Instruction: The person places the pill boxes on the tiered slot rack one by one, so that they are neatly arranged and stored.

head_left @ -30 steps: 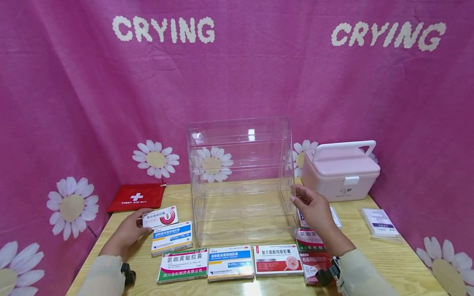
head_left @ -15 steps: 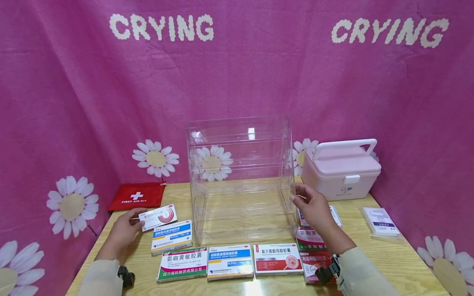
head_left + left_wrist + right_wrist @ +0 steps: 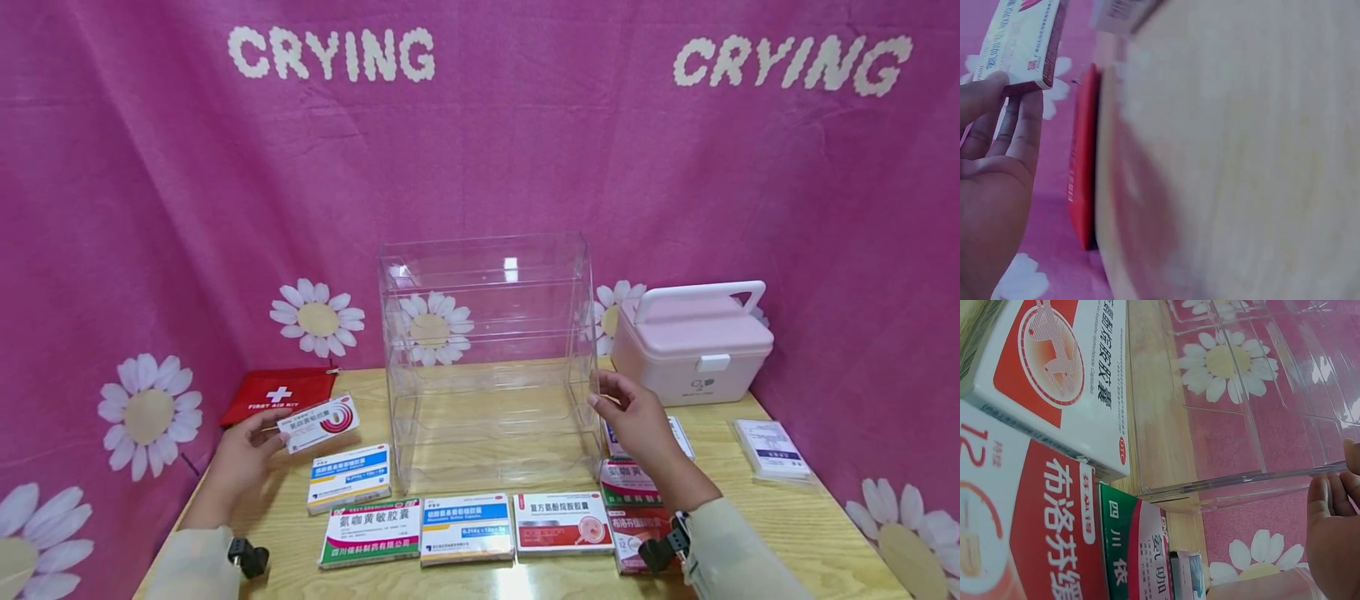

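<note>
My left hand [image 3: 243, 454] pinches a white medicine box [image 3: 321, 425] with pink and red arcs on it by its left end. In the left wrist view the thumb lies on the face of this medicine box [image 3: 1022, 40], with fingers behind it; it is raised and tilted. A clear acrylic tiered display rack [image 3: 487, 337] stands at the middle of the table, its shelves bare. My right hand [image 3: 637, 425] grips the rack's right side panel, thumb and fingertips at its edge. A blue-and-white medicine box [image 3: 348, 479] lies just below the raised one.
In front of the rack lie a green-and-magenta box [image 3: 371, 533], another blue-and-white box [image 3: 467, 529] and a red-and-white box [image 3: 562, 523]. Several more sit under my right forearm, including a red box [image 3: 637, 537]. Behind are a red first aid pouch [image 3: 251, 393] and a pink case [image 3: 690, 358].
My left hand has lifted the white medicine box up from beside the blue-and-white one and shifted slightly left and back. My right hand stays at the rack's side.
</note>
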Available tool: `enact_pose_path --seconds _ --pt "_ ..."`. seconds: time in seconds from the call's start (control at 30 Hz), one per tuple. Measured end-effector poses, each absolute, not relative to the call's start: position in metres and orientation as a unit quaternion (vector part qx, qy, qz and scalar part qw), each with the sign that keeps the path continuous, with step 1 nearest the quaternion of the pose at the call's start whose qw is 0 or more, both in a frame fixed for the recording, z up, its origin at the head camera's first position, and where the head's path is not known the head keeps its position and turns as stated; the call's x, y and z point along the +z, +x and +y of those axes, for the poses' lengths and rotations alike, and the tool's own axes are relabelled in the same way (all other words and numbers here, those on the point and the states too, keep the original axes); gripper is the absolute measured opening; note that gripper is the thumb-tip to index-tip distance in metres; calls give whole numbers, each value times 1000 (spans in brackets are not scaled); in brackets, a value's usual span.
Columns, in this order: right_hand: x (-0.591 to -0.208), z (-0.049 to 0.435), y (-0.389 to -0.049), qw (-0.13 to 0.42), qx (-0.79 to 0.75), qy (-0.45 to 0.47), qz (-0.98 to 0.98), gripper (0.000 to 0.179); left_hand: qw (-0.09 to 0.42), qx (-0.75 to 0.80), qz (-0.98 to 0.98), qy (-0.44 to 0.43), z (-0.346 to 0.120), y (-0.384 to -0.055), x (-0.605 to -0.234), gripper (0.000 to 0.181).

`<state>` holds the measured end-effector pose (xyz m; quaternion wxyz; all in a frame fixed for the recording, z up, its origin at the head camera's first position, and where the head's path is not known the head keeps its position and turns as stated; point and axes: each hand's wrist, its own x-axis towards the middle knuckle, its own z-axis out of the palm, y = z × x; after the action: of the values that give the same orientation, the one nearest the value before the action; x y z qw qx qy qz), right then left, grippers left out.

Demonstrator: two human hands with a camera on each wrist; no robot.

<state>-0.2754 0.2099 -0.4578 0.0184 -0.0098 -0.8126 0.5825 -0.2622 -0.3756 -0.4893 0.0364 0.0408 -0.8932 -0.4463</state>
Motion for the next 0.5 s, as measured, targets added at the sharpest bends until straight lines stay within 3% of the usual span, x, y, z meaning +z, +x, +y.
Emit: enact_pose_path --seconds 0.5 --pt "-460 212 -277 15 584 -21 -811 50 110 -671 -733 -35 -334 -272 -415 48"
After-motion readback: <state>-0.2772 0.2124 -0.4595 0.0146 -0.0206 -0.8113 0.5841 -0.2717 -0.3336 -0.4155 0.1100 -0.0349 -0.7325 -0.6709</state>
